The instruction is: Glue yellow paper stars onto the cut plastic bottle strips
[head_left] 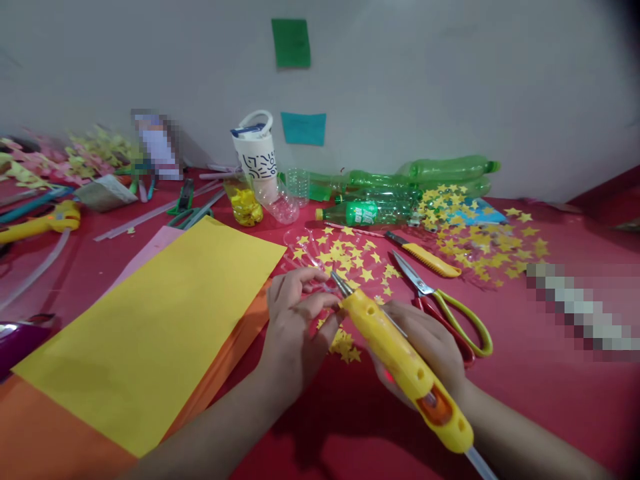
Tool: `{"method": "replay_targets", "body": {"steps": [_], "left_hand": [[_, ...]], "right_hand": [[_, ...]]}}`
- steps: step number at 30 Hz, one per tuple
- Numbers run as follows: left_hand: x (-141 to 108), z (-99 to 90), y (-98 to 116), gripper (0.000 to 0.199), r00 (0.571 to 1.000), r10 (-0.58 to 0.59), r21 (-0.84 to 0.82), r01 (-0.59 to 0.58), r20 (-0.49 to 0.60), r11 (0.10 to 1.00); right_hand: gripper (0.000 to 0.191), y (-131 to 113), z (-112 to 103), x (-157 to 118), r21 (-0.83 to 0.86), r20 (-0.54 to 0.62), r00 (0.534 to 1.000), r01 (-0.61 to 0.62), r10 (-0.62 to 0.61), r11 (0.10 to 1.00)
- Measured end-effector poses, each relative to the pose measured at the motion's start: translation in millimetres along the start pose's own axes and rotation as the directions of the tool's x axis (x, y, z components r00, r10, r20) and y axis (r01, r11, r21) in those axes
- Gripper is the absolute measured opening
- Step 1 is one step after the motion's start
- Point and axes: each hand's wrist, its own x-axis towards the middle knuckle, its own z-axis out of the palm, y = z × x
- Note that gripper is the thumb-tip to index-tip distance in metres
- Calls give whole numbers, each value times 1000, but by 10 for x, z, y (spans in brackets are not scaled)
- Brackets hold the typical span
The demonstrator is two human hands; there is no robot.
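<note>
Head view. Yellow glue gun (400, 350), above the red table (530, 407), held in the wrapped grip of the right hand (437, 343), metal nozzle (343, 285) foremost. Left hand (295, 320), just beside the nozzle, in narrow grip; cannot tell on what. Yellow stars (367, 275), scattered beyond. Rightward: scissors (424, 287), near yellow cutter (431, 260). Leftward: yellow sheet (165, 327) over orange paper (55, 427). Behind: green bottles (393, 213), lying.

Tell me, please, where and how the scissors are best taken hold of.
Probably the yellow-green handle of the scissors, approached from the right. The scissors lie with blades pointing away to the left, and this loop is exposed, while the right hand partly covers the red handle.
</note>
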Motion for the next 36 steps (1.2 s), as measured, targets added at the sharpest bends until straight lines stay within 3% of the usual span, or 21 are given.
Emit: {"method": "replay_targets", "body": {"steps": [4, 10, 15, 22, 28, 32, 36], "left_hand": [[4, 12, -23, 8, 1000, 1, -21, -2, -22, 1000], [-27, 21, -43, 15, 995, 32, -96, -41, -97, 995], [-37, -23, -53, 11, 991, 110, -71, -115, -71, 991], [-26, -27, -71, 13, 990, 106, -72, -113, -89, 991], [-11, -70, -68, 18, 993, 110, -64, -113, -42, 992], [14, -130, -34, 17, 996, 92, -43, -93, -20, 995], [28, -176, 11, 25, 996, 92, -52, -91, 14, 994]], "right_hand": [[24, -2, -28, 0, -63, -27, 999, -22, 21, 998], [8, 34, 36, -22, 22, 17, 998, -63, 62, 998], [11, 20, 75, -2, 9, -8, 996, -86, 86, 996], [15, 28, 60, 21, 58, 2, 996, -84, 84, 995], [7, -45, -45, 99, 34, -84, 987, -135, 137, 990], [5, -89, -141, 182, -9, -214, 953, -219, 212, 976], [12, 4, -213, 189, -41, -227, 932, -299, 283, 953]]}}
